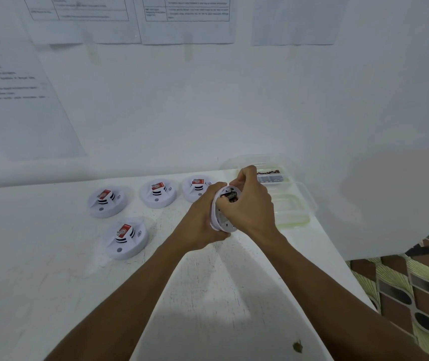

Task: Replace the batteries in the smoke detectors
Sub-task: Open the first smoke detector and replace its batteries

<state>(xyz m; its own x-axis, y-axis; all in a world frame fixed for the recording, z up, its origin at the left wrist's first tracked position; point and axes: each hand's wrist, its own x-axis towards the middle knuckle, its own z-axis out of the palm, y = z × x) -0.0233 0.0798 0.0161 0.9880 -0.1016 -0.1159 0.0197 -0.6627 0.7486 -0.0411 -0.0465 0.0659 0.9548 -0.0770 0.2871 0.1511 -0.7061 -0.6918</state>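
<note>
My left hand (203,217) cups a white round smoke detector (221,220), tilted on edge with its back toward me. A dark battery (230,196) lies in its open compartment. My right hand (247,204) reaches over the top, fingers curled on the battery. Several more white smoke detectors with red labels lie face up on the table: one (106,201) at the left, one (158,192) in the middle, one (196,187) partly behind my hands, and one (126,238) nearer to me.
A clear plastic box (270,175) holding batteries stands at the table's back right, with a second clear tray (294,209) in front of it. Printed sheets hang on the white wall (208,100). The table's right edge (338,259) drops to a patterned floor.
</note>
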